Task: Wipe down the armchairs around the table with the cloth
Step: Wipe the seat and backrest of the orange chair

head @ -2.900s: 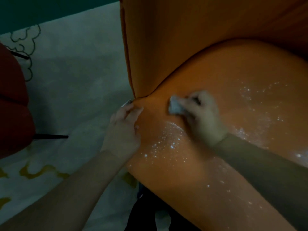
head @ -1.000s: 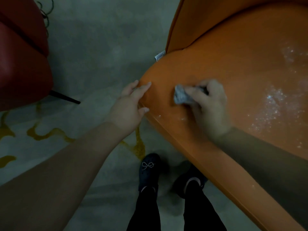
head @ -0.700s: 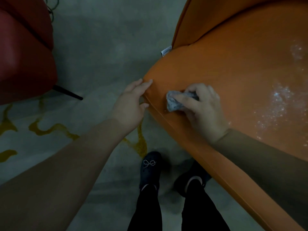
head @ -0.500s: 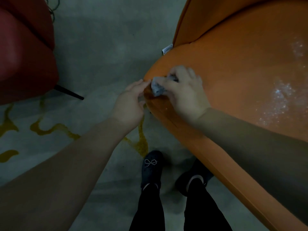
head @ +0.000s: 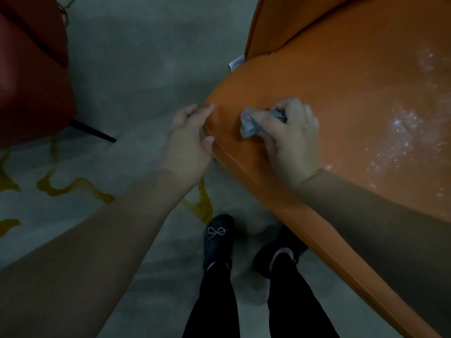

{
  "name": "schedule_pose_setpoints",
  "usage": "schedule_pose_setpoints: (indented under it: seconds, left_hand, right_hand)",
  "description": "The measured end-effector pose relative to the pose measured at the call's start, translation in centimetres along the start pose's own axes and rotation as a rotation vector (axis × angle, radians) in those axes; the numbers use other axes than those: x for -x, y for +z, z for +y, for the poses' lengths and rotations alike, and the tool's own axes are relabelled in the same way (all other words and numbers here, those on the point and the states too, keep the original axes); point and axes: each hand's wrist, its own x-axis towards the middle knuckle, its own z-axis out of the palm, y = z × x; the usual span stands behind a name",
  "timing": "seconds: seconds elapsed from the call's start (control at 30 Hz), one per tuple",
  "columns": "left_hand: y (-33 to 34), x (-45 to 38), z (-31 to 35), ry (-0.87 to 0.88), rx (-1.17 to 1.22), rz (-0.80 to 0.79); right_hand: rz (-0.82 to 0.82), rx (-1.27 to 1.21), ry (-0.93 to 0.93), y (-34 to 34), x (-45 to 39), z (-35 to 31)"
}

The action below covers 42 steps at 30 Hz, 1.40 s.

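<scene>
Head view: my right hand (head: 290, 140) has slid back from the seat's corner, fingers (head: 264, 118) bunched round the cloth (head: 249, 123) on the orange armchair (head: 341, 98). Left hand (head: 189, 140), fingers loose, still braces the edge. Corner looks wiped; the wet speckles beyond the knuckles remain.

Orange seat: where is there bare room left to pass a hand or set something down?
Bare orange seat lies between the right hand gripping the cloth and the backrest. Speckled wet patch fills the right side. The front corner is crowded: the left hand rests there. Floor between the red chair and the seat is open.
</scene>
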Motion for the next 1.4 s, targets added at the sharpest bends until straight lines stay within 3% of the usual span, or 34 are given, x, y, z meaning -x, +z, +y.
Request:
schedule_pose_setpoints:
  seconds: [0.03, 0.17, 0.3, 0.4, 0.5, 0.57, 0.67, 0.77, 0.87, 1.07, 1.17, 1.3, 1.4]
  left_hand:
    - [0.2, 0.0, 0.2, 0.017, -0.021, 0.010]
    - [0.6, 0.1, 1.2, 0.080, -0.093, -0.017]
    - [1.4, 0.0, 2.8, 0.132, -0.163, -0.026]
    - [2.3, -0.1, 4.3, 0.143, -0.179, -0.012]
    - [3.2, -0.2, 5.6, 0.144, -0.207, -0.018]
    - [3.6, -0.1, 6.0, 0.150, -0.224, -0.028]
    - [3.9, 0.3, 6.3, 0.174, -0.258, -0.064]
    - [4.1, 0.5, 6.6, 0.203, -0.316, -0.077]
    - [4.4, 0.5, 7.2, 0.194, -0.336, -0.047]
    - [6.2, 0.9, 9.0, 0.256, -0.379, -0.072]
    - [6.8, 0.6, 9.7, 0.283, -0.396, -0.076]
    - [7.3, -0.2, 10.6, 0.281, -0.400, -0.085]
    - [7.6, -0.6, 11.7, 0.264, -0.392, -0.097]
  right_hand:
    - [0.029, -0.071, 0.037, 0.0, 0.7, 0.0]
    - [-0.007, 0.038, -0.194, -2.0, 5.7, 2.6]
    - [0.167, -0.034, 0.117, -4.1, 5.4, 8.0]
    - [0.310, -0.082, 0.310, -3.5, 3.7, 7.3]
    - [0.214, -0.121, 0.280, -1.7, 4.9, 3.2]
    - [0.129, -0.093, 0.163, -1.6, 7.5, 2.1]
    - [0.148, -0.002, 0.099, -3.6, 9.7, 5.2]
    - [0.290, 0.036, 0.337, -5.2, 8.8, 9.5]
    - [0.385, -0.031, 0.529, -5.5, 7.7, 9.5]
    - [0.205, 0.038, 0.205, -4.0, 11.1, 5.7]
    - [0.298, 0.103, 0.328, -5.8, 11.1, 10.1]
    - [0.450, 0.072, 0.642, -7.3, 11.3, 12.9]
    - [0.416, -0.005, 0.599, -5.9, 11.7, 9.6]
